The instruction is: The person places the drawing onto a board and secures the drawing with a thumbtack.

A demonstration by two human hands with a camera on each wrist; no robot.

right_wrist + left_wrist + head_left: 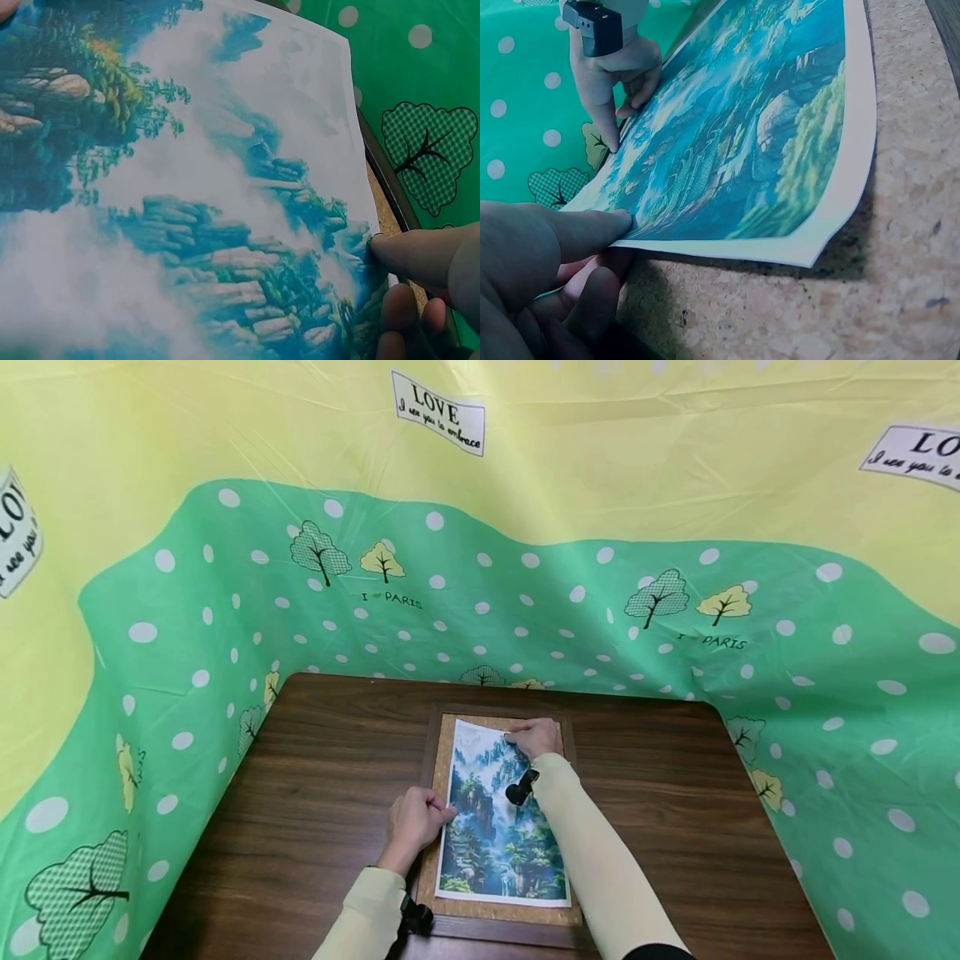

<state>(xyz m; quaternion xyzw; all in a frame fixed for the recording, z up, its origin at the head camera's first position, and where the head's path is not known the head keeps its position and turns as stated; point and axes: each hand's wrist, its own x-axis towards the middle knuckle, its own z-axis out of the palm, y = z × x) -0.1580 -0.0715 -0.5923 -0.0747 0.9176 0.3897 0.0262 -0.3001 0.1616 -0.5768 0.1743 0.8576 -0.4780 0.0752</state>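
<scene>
A printed sheet with a blue-green mountain landscape (487,835) and a thin white border lies over a framed cork board (915,195). My left hand (414,820) pinches the sheet's left edge, thumb on top and fingers beneath, as the left wrist view shows. At the far edge, near the right corner, my right hand (536,739) pinches the paper between thumb (420,255) and fingers. In the left wrist view one corner of the sheet stands off the cork and casts a shadow. The right forearm covers part of the sheet's right side in the head view.
The board's brown frame (510,930) rests on a dark wood-grain table (315,793). Behind and beside the table hangs a green and yellow cloth (525,602) with white dots and trees. Small black cameras (417,917) are strapped to both wrists.
</scene>
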